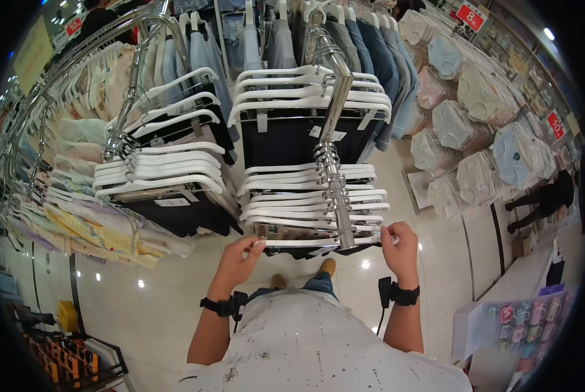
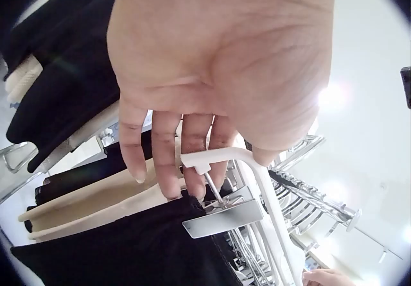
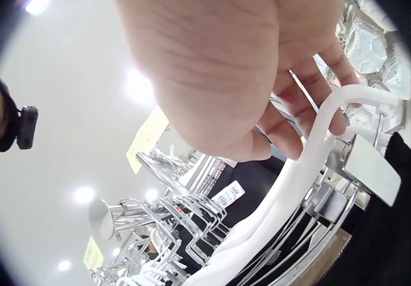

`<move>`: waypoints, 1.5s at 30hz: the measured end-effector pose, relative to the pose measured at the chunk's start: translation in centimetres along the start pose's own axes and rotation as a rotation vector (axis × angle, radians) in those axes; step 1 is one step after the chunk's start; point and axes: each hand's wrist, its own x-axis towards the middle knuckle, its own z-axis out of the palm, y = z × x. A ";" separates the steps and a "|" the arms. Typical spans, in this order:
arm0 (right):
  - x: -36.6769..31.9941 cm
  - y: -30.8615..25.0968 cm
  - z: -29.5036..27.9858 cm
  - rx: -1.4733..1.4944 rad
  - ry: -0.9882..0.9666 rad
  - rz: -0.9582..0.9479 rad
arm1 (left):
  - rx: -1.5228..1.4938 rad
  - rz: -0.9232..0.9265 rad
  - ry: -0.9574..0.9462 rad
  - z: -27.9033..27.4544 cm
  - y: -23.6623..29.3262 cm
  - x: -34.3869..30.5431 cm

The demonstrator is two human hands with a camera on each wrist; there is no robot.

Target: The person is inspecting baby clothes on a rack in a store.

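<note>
Two hands are at work at the near end of one metal rail (image 1: 338, 104), both gripping the same white hanger (image 1: 299, 244). Our left hand (image 1: 238, 260) has one end of it between thumb and fingers, and our right hand (image 1: 401, 251) has the other end the same way. We cannot tell whether its hook sits on the rail. The hanger lies in front of our body, nearest to us of the bunch. Behind it we count at least six more white hangers (image 1: 312, 214) close together, and further along, past a gap where black clothing (image 1: 276, 140) shows, at least three more.

From the left wrist we see one flat metal clip (image 2: 221, 216) near the hanger's end, with black cloth below. From the right wrist we count two clips (image 3: 372, 169) and one white tag (image 3: 229, 194) with a printed code.

One second rack (image 1: 133, 104) stands to our left, with at least six white hangers on it. To our right hang at least six bunches of pale underwear (image 1: 452, 124), with two red price signs (image 1: 472, 16) among them. We wear two dark wristbands (image 1: 224, 306), one white shirt (image 1: 318, 346) and two tan shoes (image 1: 328, 266).
</note>
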 end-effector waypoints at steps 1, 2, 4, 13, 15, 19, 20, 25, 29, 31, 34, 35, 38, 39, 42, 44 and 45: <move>0.1 0.0 -0.1 0.055 -0.008 0.008 | 0.010 0.013 0.017 0.0 0.1 0.0; 0.1 -0.2 -0.1 0.055 -0.007 0.009 | 0.010 0.013 0.016 0.0 -0.1 0.1; 0.2 -0.8 -0.2 0.059 -0.017 -0.021 | -0.008 0.015 0.024 0.1 -0.3 0.2; 0.8 -1.7 0.6 0.062 0.036 -0.040 | -0.004 -0.005 -0.013 -0.5 0.5 0.2; 0.9 -2.1 0.6 0.063 0.057 -0.068 | 0.004 0.002 -0.005 -0.7 0.3 0.2; 1.4 -2.6 0.3 0.132 0.077 -0.005 | -0.024 -0.030 0.019 -1.3 0.0 0.1; 1.1 -2.5 0.3 0.223 0.002 0.118 | -0.023 -0.028 0.050 -1.6 -0.6 -0.4; 1.0 -1.5 -1.0 0.366 -0.430 0.175 | 0.007 -0.064 0.142 -2.0 -1.9 -1.5; 1.4 -3.4 -1.1 0.228 -0.990 0.166 | 0.039 -0.151 0.211 -1.5 -2.0 -3.9; 1.3 -2.8 0.4 0.196 -1.025 0.072 | 0.071 -0.192 0.251 -1.7 -1.3 -5.3; 0.8 -3.6 2.7 0.216 -1.154 -0.010 | 0.031 -0.270 0.281 -1.3 -0.7 -8.0; 0.4 -4.0 3.4 0.221 -1.184 -0.021 | 0.034 -0.293 0.304 -1.4 -0.6 -9.2; 0.1 -6.0 5.5 0.219 -1.240 -0.176 | 0.099 -0.350 0.377 -2.1 -1.1 -11.9; 0.3 -7.2 6.1 0.211 -1.292 -0.204 | 0.049 -0.364 0.437 -2.2 -1.9 -13.0; 0.4 -10.1 7.8 0.218 -1.374 -0.252 | -0.024 -0.373 0.556 -3.7 -3.2 -15.5; 0.2 -12.0 9.8 0.202 -1.394 -0.343 | -0.039 -0.367 0.613 -5.1 -3.9 -16.9; 0.0 -13.0 10.8 0.196 -1.400 -0.364 | -0.045 -0.372 0.631 -5.9 -4.1 -17.5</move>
